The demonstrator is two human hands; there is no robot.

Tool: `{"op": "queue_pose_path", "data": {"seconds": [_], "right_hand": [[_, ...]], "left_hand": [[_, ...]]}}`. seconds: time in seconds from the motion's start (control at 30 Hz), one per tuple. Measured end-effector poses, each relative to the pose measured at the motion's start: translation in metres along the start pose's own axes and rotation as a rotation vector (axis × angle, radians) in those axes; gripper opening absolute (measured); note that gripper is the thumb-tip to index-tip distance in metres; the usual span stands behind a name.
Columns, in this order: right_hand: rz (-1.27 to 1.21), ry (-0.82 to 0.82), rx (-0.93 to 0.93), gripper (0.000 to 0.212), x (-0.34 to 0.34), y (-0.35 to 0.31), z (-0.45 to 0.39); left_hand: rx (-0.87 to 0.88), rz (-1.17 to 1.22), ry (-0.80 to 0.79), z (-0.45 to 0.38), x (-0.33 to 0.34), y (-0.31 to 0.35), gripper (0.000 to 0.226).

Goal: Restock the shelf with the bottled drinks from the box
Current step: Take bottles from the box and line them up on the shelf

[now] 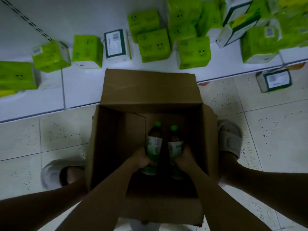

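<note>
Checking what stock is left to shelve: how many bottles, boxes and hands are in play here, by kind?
Green-capped bottles: 2, the left bottle and the right bottle
Cardboard box: 1
Hands: 2, the left hand and the right hand, each gripping one bottle
Total: 5

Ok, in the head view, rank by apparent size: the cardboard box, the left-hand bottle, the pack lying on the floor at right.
1. cardboard box, by far the largest.
2. Unsure: the green-capped bottle in the left hand and the green-and-white pack on the floor look alike in size; the bottle is partly covered.
</note>
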State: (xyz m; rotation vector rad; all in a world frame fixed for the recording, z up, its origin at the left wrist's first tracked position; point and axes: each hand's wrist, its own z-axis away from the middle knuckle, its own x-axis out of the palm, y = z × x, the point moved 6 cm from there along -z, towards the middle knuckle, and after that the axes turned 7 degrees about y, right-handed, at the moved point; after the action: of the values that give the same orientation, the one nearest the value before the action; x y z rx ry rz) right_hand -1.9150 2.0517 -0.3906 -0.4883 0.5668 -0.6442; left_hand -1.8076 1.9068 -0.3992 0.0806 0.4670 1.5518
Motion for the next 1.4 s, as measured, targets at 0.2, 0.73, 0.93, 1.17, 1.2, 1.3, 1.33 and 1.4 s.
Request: {"op": "queue_pose_path", "data": {"seconds": [0.2,0.73,0.93,1.17,1.2,1.3,1.33,1.4], "right_hand": [[0.062,-0.049,-0.010,0.075,0.001,-0.033,0.026],[-0.059,-0.041,-0.493,0.065,0.004,-0.189,0.115],[-0.162,-0.072,-0.687,0.063,-0.005,-0.258,0.159],[-0.224,0.022,-0.921,0.068,-0.042,-0.342,0.226],[-0.240,0.039,-0.966,0.066,-0.050,-0.354,0.240],[-0.283,0.085,-1.084,0.061,-0.071,-0.389,0.278],[-0.287,0.103,-1.120,0.060,-0.078,-0.399,0.290],[-0.299,0.142,-1.182,0.060,-0.090,-0.418,0.309]], "left_hand": [[0.094,0.191,0.151,0.040,-0.038,-0.012,0.088],[0.538,0.522,0.441,0.177,-0.164,0.042,0.076],[0.728,0.642,0.461,0.251,-0.208,0.079,0.056],[0.937,0.660,0.468,0.349,-0.257,0.126,0.052],[0.964,0.636,0.454,0.362,-0.262,0.132,0.052],[1.044,0.560,0.401,0.402,-0.270,0.151,0.058],[1.065,0.539,0.401,0.415,-0.272,0.158,0.060],[1.109,0.491,0.426,0.440,-0.278,0.172,0.061]]}}
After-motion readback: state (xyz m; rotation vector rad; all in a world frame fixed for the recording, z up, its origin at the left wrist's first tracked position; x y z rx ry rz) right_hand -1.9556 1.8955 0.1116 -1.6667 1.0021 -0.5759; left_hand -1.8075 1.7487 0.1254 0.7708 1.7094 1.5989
